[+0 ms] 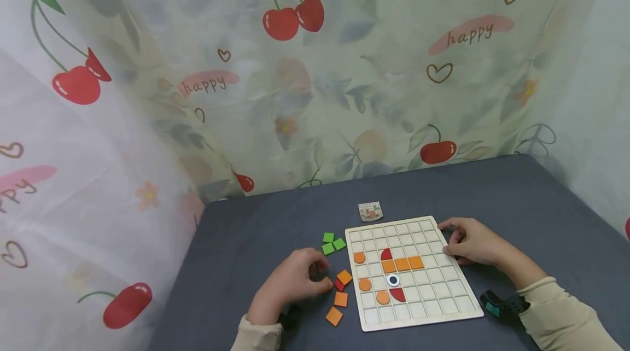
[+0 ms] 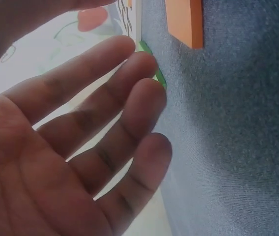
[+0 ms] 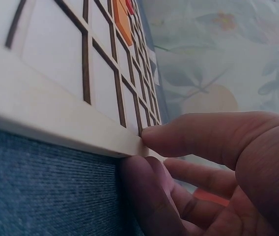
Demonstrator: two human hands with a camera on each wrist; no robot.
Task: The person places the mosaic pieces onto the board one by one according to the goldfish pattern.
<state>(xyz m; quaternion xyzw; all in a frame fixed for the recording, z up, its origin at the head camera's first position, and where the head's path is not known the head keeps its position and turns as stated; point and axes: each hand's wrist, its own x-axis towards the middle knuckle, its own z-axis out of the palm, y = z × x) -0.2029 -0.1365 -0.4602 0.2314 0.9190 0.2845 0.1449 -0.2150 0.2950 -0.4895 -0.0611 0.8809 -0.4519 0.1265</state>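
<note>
A pale wooden grid board (image 1: 438,274) lies on the table, bearing orange discs (image 1: 383,297), a row of orange square tiles (image 1: 402,264), red quarter-round tiles (image 1: 397,294) and a white disc with a dark ring (image 1: 393,280). My right hand (image 1: 474,241) pinches the board's right edge, thumb on the rim and fingers against its side. Left of the board hovers my left hand (image 1: 297,277), fingers loosely bent, beside a red tile (image 1: 339,285) and a loose orange square tile (image 1: 344,277). The left wrist view shows nothing in its palm; whether its thumb touches a tile is hidden.
Several green square tiles (image 1: 328,248) lie beyond the left hand, and more orange tiles (image 1: 334,316) lie nearer the front. A small printed card (image 1: 371,211) rests behind the board. Patterned curtains (image 1: 344,94) hang around the dark table (image 1: 261,230).
</note>
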